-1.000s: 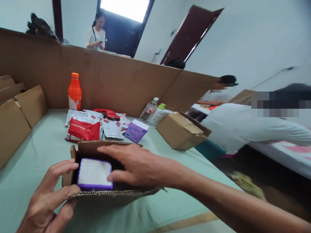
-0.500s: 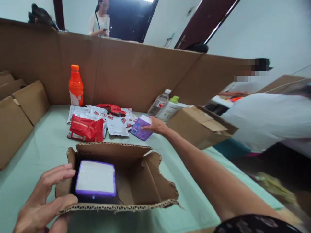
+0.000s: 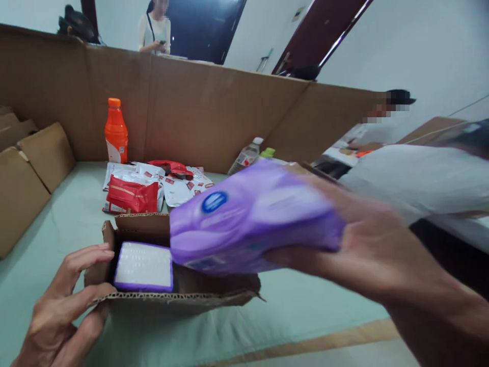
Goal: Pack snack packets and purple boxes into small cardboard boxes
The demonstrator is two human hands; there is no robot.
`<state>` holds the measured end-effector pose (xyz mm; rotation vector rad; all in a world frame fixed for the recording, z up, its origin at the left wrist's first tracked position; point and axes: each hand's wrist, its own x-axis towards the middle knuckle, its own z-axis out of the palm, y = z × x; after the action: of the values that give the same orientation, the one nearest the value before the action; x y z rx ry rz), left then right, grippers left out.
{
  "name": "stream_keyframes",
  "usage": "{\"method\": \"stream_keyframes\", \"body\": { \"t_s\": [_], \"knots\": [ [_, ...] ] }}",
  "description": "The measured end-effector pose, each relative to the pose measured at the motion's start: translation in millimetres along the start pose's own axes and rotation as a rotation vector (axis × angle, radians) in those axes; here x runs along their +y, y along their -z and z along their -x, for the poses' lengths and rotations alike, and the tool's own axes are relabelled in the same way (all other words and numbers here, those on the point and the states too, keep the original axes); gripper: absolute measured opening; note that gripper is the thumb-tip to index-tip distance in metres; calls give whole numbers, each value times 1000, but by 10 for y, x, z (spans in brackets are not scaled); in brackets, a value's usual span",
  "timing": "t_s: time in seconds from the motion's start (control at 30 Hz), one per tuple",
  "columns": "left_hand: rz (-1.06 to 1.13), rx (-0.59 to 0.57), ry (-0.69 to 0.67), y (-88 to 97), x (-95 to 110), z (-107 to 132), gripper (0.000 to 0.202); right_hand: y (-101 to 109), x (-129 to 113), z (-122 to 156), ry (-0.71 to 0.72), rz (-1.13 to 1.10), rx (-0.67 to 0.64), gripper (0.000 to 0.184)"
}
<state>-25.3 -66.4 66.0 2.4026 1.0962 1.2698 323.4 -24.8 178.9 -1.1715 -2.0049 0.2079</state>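
Note:
My right hand [image 3: 367, 244] grips a purple soft pack [image 3: 244, 219] with a blue round logo and holds it in the air over the right part of an open cardboard box [image 3: 183, 300]. The pack is blurred by motion. Inside the box at the left lies a purple-edged white pack [image 3: 143, 266]. My left hand [image 3: 64, 306] clasps the box's left front corner, fingers over the wall and thumb at the front.
Red and white packets [image 3: 132, 196] lie behind the box, with an orange bottle [image 3: 115, 132] and a clear bottle [image 3: 246, 155] by a tall cardboard wall [image 3: 198, 112]. Folded cartons [image 3: 23, 178] stand left. Other people in white work at the right; one stands by the door.
My right hand took the purple pack from beside the packets and carried it back toward me, over the open box. My left hand stayed on the box corner.

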Motion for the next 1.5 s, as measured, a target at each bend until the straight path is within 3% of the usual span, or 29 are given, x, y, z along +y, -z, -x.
{"method": "stream_keyframes", "body": {
  "t_s": [0.2, 0.3, 0.37, 0.53, 0.77, 0.9, 1.07, 1.2, 1.3, 1.4, 1.5],
  "knots": [
    [-29, -5, -44, 25, 19, -21, 35, -125, -389, -198, 165, 543, -477, 22],
    [-36, -19, -49, 27, 13, -21, 33, -260, -584, -383, 177, 681, -748, 14],
    [-31, -27, -42, 17, -1, -14, 31, -393, -641, -465, 182, 691, -846, 14],
    [19, 10, -39, -26, -13, 0, 28, -641, -489, -388, 116, 569, -758, 29],
    [51, 21, -53, -37, -26, 1, 31, -528, -300, -118, -68, 353, -689, 39],
    [59, 11, -64, -52, -37, 1, 33, -584, -190, -110, -90, 348, -809, 52],
    [31, 7, -62, -32, -13, -3, 32, -763, -182, -219, -29, 624, -958, 23],
    [10, -9, -66, -5, 0, 1, 32, -783, -151, -254, 31, 609, -896, 18],
    [8, 3, -44, -23, 5, 23, 32, -634, -46, -170, 74, 483, -622, 19],
    [27, 85, 3, -72, 21, 55, 36, -432, 64, -1, 74, 381, -307, 20],
    [67, 173, 40, -125, 43, 72, 49, -306, 130, 219, 20, 285, -160, 17]
  ]
}}
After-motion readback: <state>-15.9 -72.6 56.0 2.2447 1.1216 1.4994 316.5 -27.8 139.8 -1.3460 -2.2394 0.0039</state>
